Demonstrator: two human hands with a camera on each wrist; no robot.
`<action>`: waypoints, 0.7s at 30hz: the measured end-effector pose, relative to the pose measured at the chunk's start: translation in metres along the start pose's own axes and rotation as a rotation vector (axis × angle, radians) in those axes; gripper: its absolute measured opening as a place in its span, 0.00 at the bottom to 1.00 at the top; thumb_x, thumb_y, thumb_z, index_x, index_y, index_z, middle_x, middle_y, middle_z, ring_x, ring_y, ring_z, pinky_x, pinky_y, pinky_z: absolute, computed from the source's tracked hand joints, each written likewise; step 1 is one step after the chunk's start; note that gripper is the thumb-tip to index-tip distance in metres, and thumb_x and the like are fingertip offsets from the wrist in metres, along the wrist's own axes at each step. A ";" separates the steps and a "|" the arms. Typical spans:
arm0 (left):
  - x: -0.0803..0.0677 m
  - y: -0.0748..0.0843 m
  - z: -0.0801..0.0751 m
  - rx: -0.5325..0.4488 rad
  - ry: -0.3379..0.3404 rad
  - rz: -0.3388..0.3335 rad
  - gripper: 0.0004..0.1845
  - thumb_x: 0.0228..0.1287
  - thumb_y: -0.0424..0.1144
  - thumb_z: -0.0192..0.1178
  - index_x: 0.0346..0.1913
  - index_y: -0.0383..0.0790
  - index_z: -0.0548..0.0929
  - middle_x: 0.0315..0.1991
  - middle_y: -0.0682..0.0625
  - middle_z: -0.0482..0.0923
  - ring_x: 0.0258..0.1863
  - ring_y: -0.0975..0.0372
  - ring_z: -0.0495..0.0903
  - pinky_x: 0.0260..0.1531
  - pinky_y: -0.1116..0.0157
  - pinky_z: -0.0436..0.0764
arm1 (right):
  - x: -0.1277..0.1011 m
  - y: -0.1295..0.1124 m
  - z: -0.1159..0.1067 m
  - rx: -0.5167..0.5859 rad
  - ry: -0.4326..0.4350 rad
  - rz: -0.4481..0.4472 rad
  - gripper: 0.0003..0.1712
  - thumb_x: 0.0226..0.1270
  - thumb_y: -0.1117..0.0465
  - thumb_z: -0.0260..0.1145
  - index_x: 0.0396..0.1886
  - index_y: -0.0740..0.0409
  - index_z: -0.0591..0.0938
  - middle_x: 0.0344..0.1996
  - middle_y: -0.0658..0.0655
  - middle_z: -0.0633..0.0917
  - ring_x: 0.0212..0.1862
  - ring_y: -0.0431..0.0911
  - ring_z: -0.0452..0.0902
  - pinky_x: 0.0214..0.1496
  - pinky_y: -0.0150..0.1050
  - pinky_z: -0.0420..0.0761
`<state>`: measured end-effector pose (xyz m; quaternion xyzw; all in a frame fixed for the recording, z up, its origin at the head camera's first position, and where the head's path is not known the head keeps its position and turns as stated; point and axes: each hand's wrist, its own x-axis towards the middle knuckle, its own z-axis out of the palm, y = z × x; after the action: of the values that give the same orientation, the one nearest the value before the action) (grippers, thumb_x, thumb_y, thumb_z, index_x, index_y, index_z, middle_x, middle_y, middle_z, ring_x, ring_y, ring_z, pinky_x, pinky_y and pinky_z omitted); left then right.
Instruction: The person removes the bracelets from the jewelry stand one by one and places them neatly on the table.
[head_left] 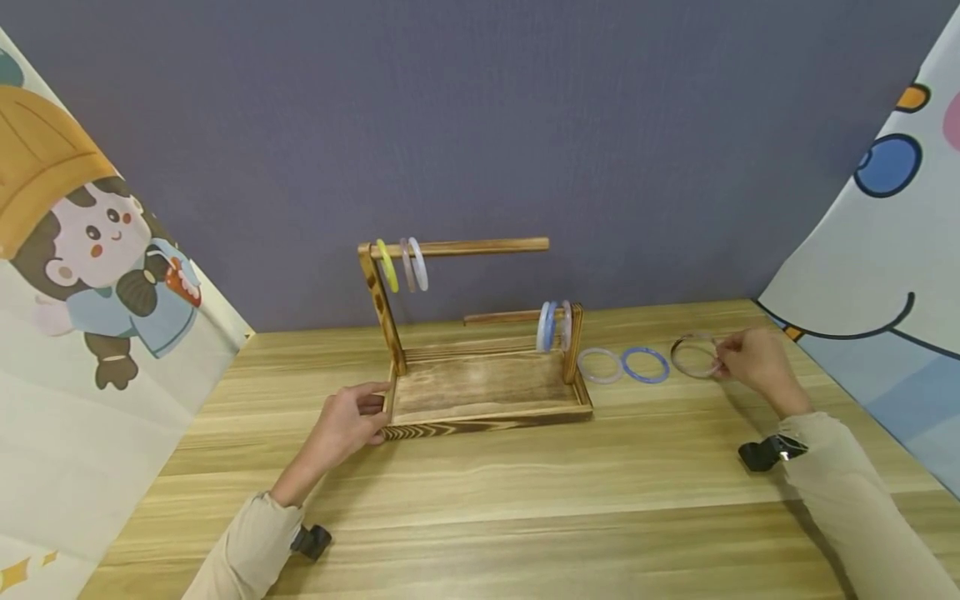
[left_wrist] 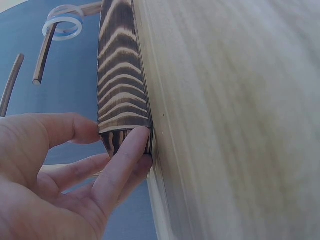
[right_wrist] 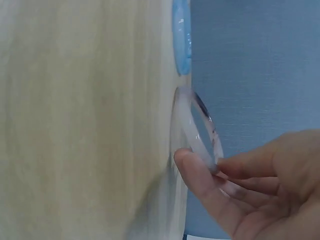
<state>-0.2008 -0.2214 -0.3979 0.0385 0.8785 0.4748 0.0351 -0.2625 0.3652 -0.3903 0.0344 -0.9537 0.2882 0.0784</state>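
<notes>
My right hand (head_left: 753,367) pinches the near edge of a pale translucent bangle with a dark patch (right_wrist: 192,122) between thumb and fingers. In the right wrist view that bangle is tilted, its far end low by the tabletop. My left hand (head_left: 347,423) grips the front left corner of a wooden bangle stand (head_left: 480,422), fingertips on the tray's end. On the stand's upper bar (head_left: 487,246) hang a yellow bangle (head_left: 387,265), a pinkish one (head_left: 407,265) and a white one (head_left: 418,264). Its lower bar (head_left: 498,317) carries white, blue (head_left: 551,326) and pinkish bangles.
Right of the stand, a pale bangle (head_left: 600,380) and a blue bangle (head_left: 646,379) lie flat on the wood-grain table (head_left: 525,517). A dark wall (head_left: 480,125) rises behind. Printed cartoon sheets (head_left: 45,400) hang at both sides.
</notes>
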 end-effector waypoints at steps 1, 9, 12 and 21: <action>0.000 0.000 0.000 -0.001 -0.001 0.001 0.28 0.63 0.25 0.60 0.67 0.31 0.74 0.54 0.30 0.79 0.53 0.44 0.82 0.32 0.64 0.90 | 0.000 0.000 0.001 -0.001 -0.009 0.004 0.16 0.69 0.70 0.56 0.40 0.83 0.82 0.21 0.62 0.87 0.22 0.46 0.84 0.18 0.28 0.79; 0.000 -0.002 0.000 -0.004 -0.002 0.001 0.28 0.63 0.25 0.60 0.67 0.32 0.74 0.54 0.30 0.79 0.53 0.44 0.82 0.31 0.64 0.90 | -0.001 0.003 0.005 -0.035 -0.037 0.019 0.15 0.68 0.68 0.58 0.35 0.79 0.84 0.17 0.56 0.86 0.19 0.44 0.83 0.17 0.30 0.77; 0.000 -0.001 0.000 -0.006 -0.001 -0.002 0.28 0.63 0.25 0.60 0.67 0.32 0.74 0.54 0.30 0.79 0.53 0.44 0.81 0.32 0.64 0.90 | -0.001 0.004 0.004 -0.063 -0.046 0.016 0.14 0.67 0.68 0.59 0.32 0.77 0.85 0.16 0.56 0.86 0.19 0.44 0.82 0.18 0.31 0.77; 0.000 -0.001 0.000 -0.003 -0.001 0.000 0.28 0.63 0.25 0.60 0.67 0.31 0.74 0.54 0.30 0.79 0.53 0.44 0.81 0.32 0.64 0.90 | -0.002 0.000 0.002 -0.108 -0.122 0.044 0.14 0.66 0.66 0.59 0.25 0.70 0.85 0.15 0.51 0.83 0.19 0.42 0.77 0.21 0.36 0.75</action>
<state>-0.2004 -0.2219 -0.3984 0.0388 0.8777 0.4764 0.0353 -0.2606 0.3644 -0.3923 0.0268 -0.9714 0.2353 0.0157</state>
